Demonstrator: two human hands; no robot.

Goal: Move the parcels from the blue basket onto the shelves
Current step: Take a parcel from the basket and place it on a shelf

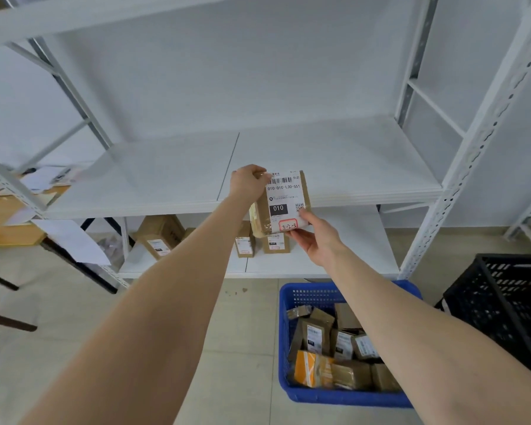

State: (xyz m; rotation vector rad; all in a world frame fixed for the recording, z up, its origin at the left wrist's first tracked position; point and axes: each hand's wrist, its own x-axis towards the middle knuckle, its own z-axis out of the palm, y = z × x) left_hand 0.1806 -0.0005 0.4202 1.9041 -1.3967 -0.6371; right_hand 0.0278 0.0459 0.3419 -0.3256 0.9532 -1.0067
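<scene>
The left grip point(249, 183) pinches the top corner of a labelled parcel point(284, 194) (marked 010) and the right grip point(318, 239) clasps its lower corner, holding it at the front edge of the middle shelf point(166, 179), above the blue basket point(344, 397).

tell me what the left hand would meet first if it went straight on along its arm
Probably nothing soon: the left hand, gripping the labelled parcel, points over the middle shelf board towards the back wall. Depth is unclear.
</scene>
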